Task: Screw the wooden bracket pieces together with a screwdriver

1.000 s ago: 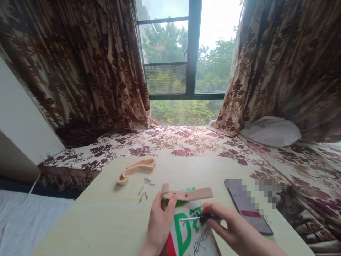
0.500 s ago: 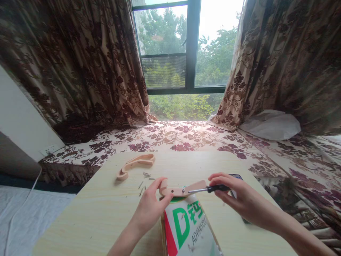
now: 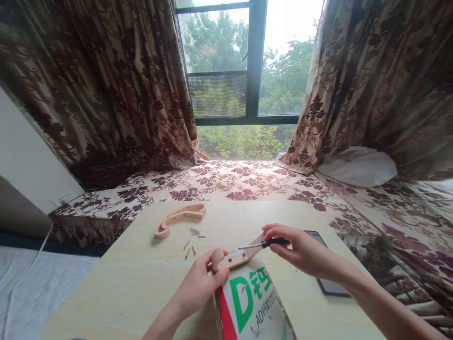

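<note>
My left hand (image 3: 203, 278) is closed round the curled end of a pale wooden piece (image 3: 235, 260), with thumb in front and fingers behind. The piece is tilted, its right end raised, and shows a dark hole and a small metal screw (image 3: 244, 254). My right hand (image 3: 300, 248) grips a screwdriver (image 3: 275, 242) by its black handle. The shaft points left above the piece, its tip apart from the screw. Whether my right fingers also touch the piece's far end, I cannot tell. Below both hands lies a printed box (image 3: 260, 302) with green lettering.
Several loose screws (image 3: 187, 244) lie left of the box on the wooden table (image 3: 141, 283). Behind them rests a curved wooden part (image 3: 182, 213). A phone (image 3: 334, 286) lies partly under my right forearm. Beyond the table is a ledge with floral cloth (image 3: 240, 182).
The wooden piece has turned, its right end swinging up and away from me. My right hand and the screwdriver have moved left, and the tip has left the screw. More of the phone shows.
</note>
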Demonstrator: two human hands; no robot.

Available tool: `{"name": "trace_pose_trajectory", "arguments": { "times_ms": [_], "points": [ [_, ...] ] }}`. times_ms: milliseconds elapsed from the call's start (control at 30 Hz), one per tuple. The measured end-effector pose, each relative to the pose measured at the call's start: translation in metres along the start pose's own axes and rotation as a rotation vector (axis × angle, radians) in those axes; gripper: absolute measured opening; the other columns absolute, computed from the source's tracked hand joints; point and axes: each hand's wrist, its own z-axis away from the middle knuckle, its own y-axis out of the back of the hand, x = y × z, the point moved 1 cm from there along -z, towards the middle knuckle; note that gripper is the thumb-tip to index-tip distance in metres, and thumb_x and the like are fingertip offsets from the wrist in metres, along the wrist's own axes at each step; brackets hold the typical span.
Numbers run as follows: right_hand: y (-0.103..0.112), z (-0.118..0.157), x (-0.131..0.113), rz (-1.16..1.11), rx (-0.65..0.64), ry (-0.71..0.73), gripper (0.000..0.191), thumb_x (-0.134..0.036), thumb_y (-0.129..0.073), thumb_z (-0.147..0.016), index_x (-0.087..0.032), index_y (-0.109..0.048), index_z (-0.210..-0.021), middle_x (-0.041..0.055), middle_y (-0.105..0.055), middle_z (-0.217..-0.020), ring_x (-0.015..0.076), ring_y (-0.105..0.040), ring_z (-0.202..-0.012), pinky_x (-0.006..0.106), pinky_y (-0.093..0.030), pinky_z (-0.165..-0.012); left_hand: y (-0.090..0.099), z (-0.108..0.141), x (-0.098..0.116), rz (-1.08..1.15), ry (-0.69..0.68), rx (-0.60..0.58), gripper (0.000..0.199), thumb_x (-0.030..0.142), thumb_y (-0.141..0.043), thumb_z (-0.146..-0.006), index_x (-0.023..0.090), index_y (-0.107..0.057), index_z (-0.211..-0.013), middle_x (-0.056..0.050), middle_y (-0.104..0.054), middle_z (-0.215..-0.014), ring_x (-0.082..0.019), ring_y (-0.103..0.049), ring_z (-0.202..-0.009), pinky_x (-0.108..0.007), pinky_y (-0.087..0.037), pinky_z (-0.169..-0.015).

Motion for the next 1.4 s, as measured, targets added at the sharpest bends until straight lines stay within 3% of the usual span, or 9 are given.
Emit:
{"name": "trace_pose_trajectory", "arguments": {
  "times_ms": [133,233,333,467,567,633,900,1400],
  "points": [
    [0.001,0.014,0.003,0.059,-0.001,-0.006,0.015,-0.016,-0.050,-0.083,-0.021,-0.061,-0.091,0.0076,-0.059,-0.114,0.0182,-0.059,-0.100,0.031,-0.044,-0.088,0.002,-0.001,0.003,-0.074,-0.030,-0.061,0.036,0.039,-0.054,-0.074,0.017,-0.054,-0.103,-0.005,-0.066,-0.096,-0.021,-0.061,-0.093,-0.030,-0.051,-0.078],
    [0.010,0.017,0.003,0.094,0.020,-0.031,0.014,-0.019,-0.050,-0.084,-0.021,-0.062,-0.092,0.0085,-0.056,-0.118,0.0167,-0.059,-0.094,0.028,-0.046,-0.080,0.009,0.001,0.010,-0.208,-0.049,0.014,0.053,0.037,-0.057,-0.073,0.018,-0.047,-0.121,-0.010,-0.057,-0.123,-0.025,-0.052,-0.114,-0.037,-0.044,-0.095],
    [0.026,0.012,-0.002,0.159,0.052,-0.003,0.015,-0.021,-0.051,-0.085,-0.020,-0.063,-0.092,0.0073,-0.061,-0.101,0.0152,-0.059,-0.081,0.026,-0.046,-0.070,0.010,0.001,0.029,-0.383,-0.127,0.121,0.054,0.035,-0.056,-0.076,0.021,-0.044,-0.127,-0.009,-0.041,-0.139,-0.025,-0.035,-0.130,-0.041,-0.027,-0.108],
    [0.043,-0.001,-0.018,0.241,0.065,0.079,0.015,-0.018,-0.054,-0.082,-0.019,-0.065,-0.090,0.0041,-0.063,-0.085,0.0136,-0.058,-0.072,0.024,-0.043,-0.065,-0.005,-0.011,0.057,-0.615,-0.257,0.101,0.022,0.034,-0.058,-0.076,0.022,-0.064,-0.094,-0.005,-0.061,-0.107,-0.024,-0.048,-0.110,-0.044,-0.025,-0.106],
    [0.044,-0.009,-0.032,0.322,0.054,0.100,0.014,-0.014,-0.055,-0.080,-0.019,-0.065,-0.088,0.0026,-0.064,-0.081,0.0127,-0.056,-0.069,0.023,-0.041,-0.063,-0.018,-0.023,0.066,-0.755,-0.285,0.010,0.008,0.025,-0.059,-0.072,0.022,-0.067,-0.074,-0.002,-0.065,-0.082,-0.024,-0.054,-0.093,-0.052,-0.022,-0.103],
    [0.041,-0.011,-0.041,0.367,0.000,0.110,0.015,-0.013,-0.054,-0.080,-0.019,-0.066,-0.087,0.0023,-0.065,-0.083,0.0123,-0.056,-0.070,0.023,-0.041,-0.064,-0.022,-0.029,0.068,-0.820,-0.281,-0.035,0.009,0.021,-0.058,-0.072,0.022,-0.066,-0.068,-0.002,-0.064,-0.076,-0.023,-0.055,-0.088,-0.054,-0.023,-0.101],
    [0.030,-0.017,-0.052,0.486,-0.125,0.154,0.018,-0.012,-0.052,-0.081,-0.018,-0.067,-0.089,0.0050,-0.063,-0.089,0.0141,-0.059,-0.074,0.025,-0.041,-0.068,-0.018,-0.034,0.073,-0.919,-0.283,-0.118,0.011,0.023,-0.058,-0.075,0.023,-0.065,-0.067,0.000,-0.066,-0.077,-0.022,-0.055,-0.089,-0.049,-0.026,-0.097],
    [0.025,-0.023,-0.056,0.508,-0.165,0.187,0.021,-0.009,-0.052,-0.081,-0.016,-0.068,-0.092,0.0063,-0.062,-0.087,0.0143,-0.058,-0.073,0.025,-0.040,-0.066,-0.021,-0.032,0.073,-0.909,-0.270,-0.083,0.010,0.020,-0.056,-0.072,0.021,-0.065,-0.068,-0.003,-0.065,-0.078,-0.022,-0.056,-0.085,-0.056,-0.019,-0.103]
  ]
}}
